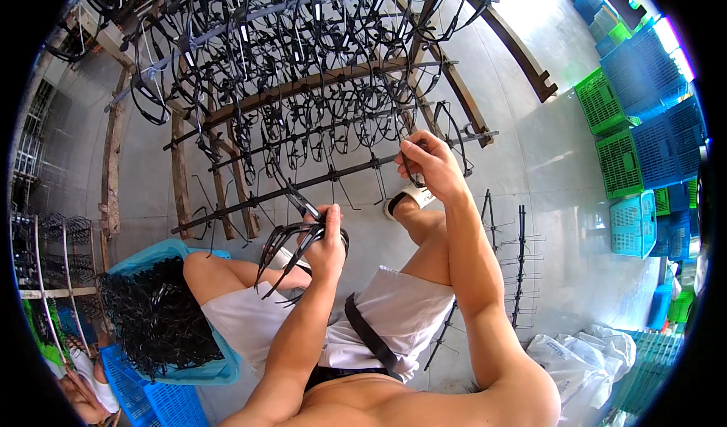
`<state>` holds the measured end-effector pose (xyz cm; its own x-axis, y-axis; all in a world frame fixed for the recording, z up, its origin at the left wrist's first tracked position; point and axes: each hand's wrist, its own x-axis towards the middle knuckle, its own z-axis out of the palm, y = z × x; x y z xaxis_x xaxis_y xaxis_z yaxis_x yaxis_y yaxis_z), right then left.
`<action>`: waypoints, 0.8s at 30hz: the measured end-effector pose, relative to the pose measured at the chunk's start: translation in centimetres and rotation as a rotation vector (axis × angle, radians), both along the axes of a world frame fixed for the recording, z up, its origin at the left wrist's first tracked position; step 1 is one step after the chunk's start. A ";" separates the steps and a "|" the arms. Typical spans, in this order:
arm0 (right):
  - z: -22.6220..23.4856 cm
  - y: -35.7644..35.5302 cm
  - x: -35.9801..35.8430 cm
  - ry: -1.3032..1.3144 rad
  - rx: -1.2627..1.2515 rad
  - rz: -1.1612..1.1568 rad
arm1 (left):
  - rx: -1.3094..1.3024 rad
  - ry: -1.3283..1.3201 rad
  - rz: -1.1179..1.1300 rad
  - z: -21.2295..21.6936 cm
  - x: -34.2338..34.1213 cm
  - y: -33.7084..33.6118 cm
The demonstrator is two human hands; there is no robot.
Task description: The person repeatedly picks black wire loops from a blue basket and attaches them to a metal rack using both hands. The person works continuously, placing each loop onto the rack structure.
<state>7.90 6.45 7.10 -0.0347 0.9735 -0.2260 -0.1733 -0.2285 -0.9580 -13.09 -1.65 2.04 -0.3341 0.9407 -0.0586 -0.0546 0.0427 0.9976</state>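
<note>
My left hand (327, 245) is closed around a bunch of black glasses frames (279, 251), whose long thin temples fan out to the left over my lap. A dark metal bar (333, 175) with wire prongs runs across in front of me. At its right part, my right hand (432, 168) pinches one slim black piece (413, 175), which looks like another glasses frame; my fingers partly hide it. Beside my left knee stands a turquoise basket (229, 359) heaped with black frames (159, 313).
Ahead rises a wooden rack (303, 87) hung with rows of black frames. Pronged rods (519, 268) lie on the floor at right. Green crates (619, 160) and blue crates (657, 150) are stacked far right, above a white plastic bag (579, 362). Another person (95, 389) is at lower left.
</note>
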 end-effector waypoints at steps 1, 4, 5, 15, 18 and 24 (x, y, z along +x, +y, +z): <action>0.6 -0.1 0.1 -0.055 -0.014 0.005 | -0.007 -0.002 0.013 0.1 0.1 0.2; 0.8 -0.7 0.4 -0.141 -0.045 0.015 | 0.007 -0.030 0.040 0.7 0.2 0.7; 1.1 -0.8 0.5 -0.123 -0.061 0.017 | 0.010 -0.027 0.037 0.6 0.2 0.9; 0.7 -0.5 0.6 0.005 -0.078 -0.031 | 0.012 -0.053 0.031 0.5 0.3 0.6; 0.7 -0.5 0.6 -0.005 -0.083 -0.008 | 0.014 -0.058 0.023 0.1 0.2 0.4; 0.9 -0.5 0.6 -0.042 -0.121 0.033 | 0.021 -0.040 0.022 0.1 0.2 0.6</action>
<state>8.48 5.96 7.99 -0.0539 0.9374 -0.3441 -0.1239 -0.3482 -0.9292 -12.87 -1.07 2.15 -0.3528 0.9342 -0.0530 -0.0949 0.0206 0.9953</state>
